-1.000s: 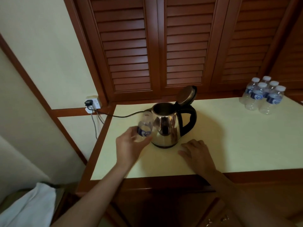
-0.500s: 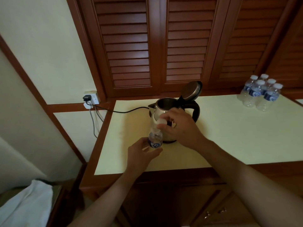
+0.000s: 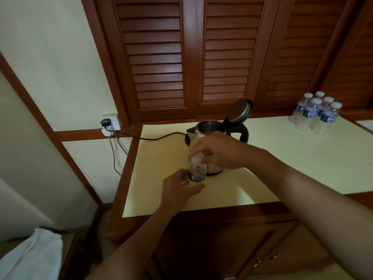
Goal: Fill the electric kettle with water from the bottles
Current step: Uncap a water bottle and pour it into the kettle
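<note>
Cream countertop [image 3: 282,158]: steel kettle [image 3: 202,131], lid [image 3: 241,110] up; clear blue-labelled bottle [image 3: 196,174] held.

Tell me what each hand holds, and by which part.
Both hold one small water bottle: the left hand grips its lower body by the label, the right hand pinches its white cap.

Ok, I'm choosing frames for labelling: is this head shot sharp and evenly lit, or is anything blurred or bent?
Head view: dim, warm light, no hard glare on the kettle; the bottle in the left hand and the cap pinched by the right hand are softly blurred; the wide lens splays the shutters and slants the counter edges.
</note>
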The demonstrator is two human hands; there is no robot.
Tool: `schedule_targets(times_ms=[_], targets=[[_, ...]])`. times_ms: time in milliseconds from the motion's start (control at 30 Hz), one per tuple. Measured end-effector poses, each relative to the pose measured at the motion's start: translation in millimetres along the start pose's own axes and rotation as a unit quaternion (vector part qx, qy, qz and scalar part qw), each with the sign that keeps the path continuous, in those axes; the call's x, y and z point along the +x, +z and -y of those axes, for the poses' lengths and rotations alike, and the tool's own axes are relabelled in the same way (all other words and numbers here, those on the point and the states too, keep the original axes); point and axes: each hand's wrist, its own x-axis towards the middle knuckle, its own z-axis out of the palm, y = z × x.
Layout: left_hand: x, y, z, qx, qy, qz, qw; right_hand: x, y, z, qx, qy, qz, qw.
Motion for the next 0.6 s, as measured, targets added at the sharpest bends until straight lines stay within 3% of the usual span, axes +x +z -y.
schedule_targets(times_ms=[267, 400, 600], targets=[[4, -3, 4, 0.007, 0.0, 0.023, 1.0, 6, -5, 12, -0.107, -0.006, 0.027, 0.994], [2, -1, 3, 0.013, 0.006, 0.011, 1.0, 1, 1, 26, -0.157, 0.055, 0.008, 0.986], [-5, 13, -9, 0.035, 0.025, 0.006, 0.999, -15, 16, 25, -0.382, 0.088, -0.094, 0.915]])
